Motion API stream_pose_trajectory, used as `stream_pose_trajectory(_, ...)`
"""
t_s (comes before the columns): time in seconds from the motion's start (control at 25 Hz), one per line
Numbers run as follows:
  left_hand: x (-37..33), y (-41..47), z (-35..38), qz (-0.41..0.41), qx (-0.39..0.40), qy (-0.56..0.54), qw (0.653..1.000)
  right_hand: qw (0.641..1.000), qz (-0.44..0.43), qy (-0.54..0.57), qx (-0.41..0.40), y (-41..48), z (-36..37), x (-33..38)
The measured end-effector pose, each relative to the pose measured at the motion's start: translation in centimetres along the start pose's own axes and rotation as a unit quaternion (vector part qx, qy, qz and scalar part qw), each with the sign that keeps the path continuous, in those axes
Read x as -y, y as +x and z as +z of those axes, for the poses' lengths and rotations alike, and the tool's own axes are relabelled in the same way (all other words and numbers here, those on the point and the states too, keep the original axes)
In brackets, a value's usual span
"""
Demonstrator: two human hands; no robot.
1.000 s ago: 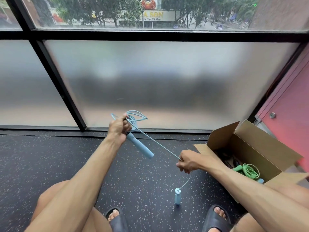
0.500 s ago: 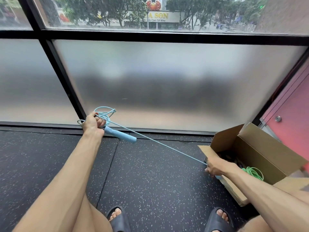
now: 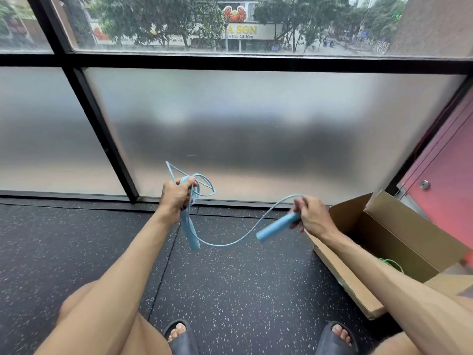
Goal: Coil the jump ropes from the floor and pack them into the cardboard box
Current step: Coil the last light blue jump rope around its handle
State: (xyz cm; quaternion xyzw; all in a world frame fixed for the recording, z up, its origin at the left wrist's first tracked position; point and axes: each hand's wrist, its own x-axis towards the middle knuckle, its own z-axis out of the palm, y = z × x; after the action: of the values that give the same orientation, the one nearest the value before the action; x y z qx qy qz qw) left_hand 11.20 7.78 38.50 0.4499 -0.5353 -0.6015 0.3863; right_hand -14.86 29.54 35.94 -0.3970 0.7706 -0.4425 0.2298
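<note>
Soft overcast daylight comes through the frosted window (image 3: 256, 129), lighting the dark floor (image 3: 230, 278) evenly, with only faint shadows. The wide-angle lens bows the frame (image 3: 230, 63) and stretches the edges. The right hand (image 3: 313, 217) and rope (image 3: 230, 244) show slight motion blur; the lower right corner is smeared.

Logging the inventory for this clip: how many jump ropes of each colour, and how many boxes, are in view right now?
blue jump rope: 1
green jump rope: 1 (only part of it shows)
cardboard box: 1
Total: 3
</note>
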Motion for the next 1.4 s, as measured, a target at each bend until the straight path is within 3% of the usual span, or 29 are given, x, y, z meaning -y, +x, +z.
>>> stream_pose_trajectory(0.16,1.1,-1.4,1.9,-0.018,0.109,0.055,0.992,0.972,-0.098,0.203,-0.064,-0.3,0.5,4.5)
stream_pose_trajectory(0.32,2.2,-2.6,3.5,-0.005,0.134,0.151,0.979,0.965,-0.138,0.218,-0.052,-0.6,1.5,5.1)
stream_pose_trajectory(0.48,2.5,-3.6,5.1,-0.025,0.178,0.108,0.978,0.977,-0.159,0.138,-0.029,-1.4,3.0,4.9)
stream_pose_trajectory(0.6,2.3,-4.1,5.8,-0.030,0.200,0.117,0.972,0.985,-0.171,0.010,0.018,-1.5,3.9,4.5)
stream_pose_trajectory(0.8,1.9,-5.1,6.8,-0.020,0.233,0.135,0.963,0.937,-0.214,-0.235,0.142,-1.9,5.3,4.0)
stream_pose_trajectory(0.88,1.4,-5.3,6.8,-0.013,0.231,0.134,0.963,0.942,-0.188,-0.235,0.150,-1.9,5.6,4.1)
stream_pose_trajectory(1.04,0.6,-5.4,6.7,-0.023,0.263,0.115,0.958,0.978,-0.117,-0.104,0.138,-1.6,6.2,4.7)
stream_pose_trajectory(1.24,0.5,-5.6,6.8,-0.043,0.325,0.091,0.940,0.973,-0.172,-0.135,0.068,-1.1,6.4,4.6)
stream_pose_trajectory(1.32,0.6,-5.0,6.6,-0.017,0.275,0.127,0.953,0.966,-0.188,-0.176,0.025,-0.4,5.8,4.1)
stream_pose_trajectory(1.4,0.8,-3.8,5.8,-0.022,0.201,0.086,0.976,0.962,-0.160,-0.221,0.016,0.3,4.9,3.3)
